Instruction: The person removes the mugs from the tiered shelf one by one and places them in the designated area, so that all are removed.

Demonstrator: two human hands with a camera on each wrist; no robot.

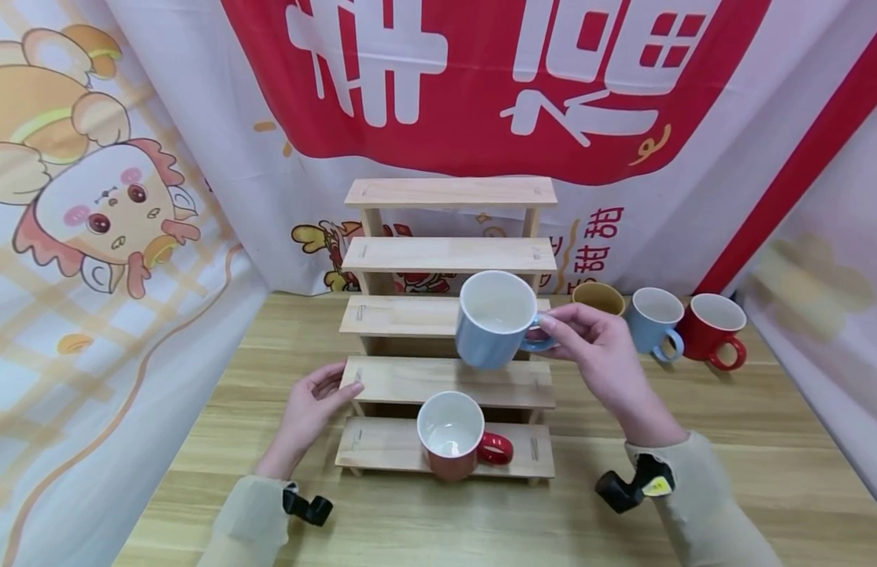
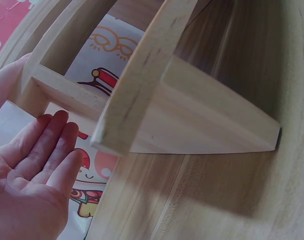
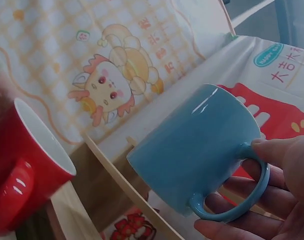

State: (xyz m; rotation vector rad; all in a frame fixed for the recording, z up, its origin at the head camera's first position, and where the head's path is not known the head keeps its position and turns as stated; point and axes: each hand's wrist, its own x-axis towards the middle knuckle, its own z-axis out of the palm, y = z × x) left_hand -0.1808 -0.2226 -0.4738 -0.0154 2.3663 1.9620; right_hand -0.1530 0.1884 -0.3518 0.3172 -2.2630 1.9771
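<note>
My right hand (image 1: pixel 597 346) holds a light blue mug (image 1: pixel 491 323) by its handle (image 3: pixel 259 187), thumb on top and fingers below. White inside, the mug hangs tilted in front of the middle steps of a stepped wooden rack (image 1: pixel 453 253). My left hand (image 1: pixel 314 409) is at the rack's left end, its thumb on the second step from the bottom. In the left wrist view, the other fingers (image 2: pixel 44 145) reach under that board. On the lowest step stands a red mug (image 1: pixel 449 435), white inside, its handle to the right.
At the back right of the wooden table (image 1: pixel 693 441) stand a brown-yellow mug (image 1: pixel 597 298), another light blue mug (image 1: pixel 651 319) and a second red mug (image 1: pixel 711 331). Printed cloth (image 1: pixel 197 260) hangs behind and on both sides. Each wrist carries a small black camera (image 1: pixel 631 482).
</note>
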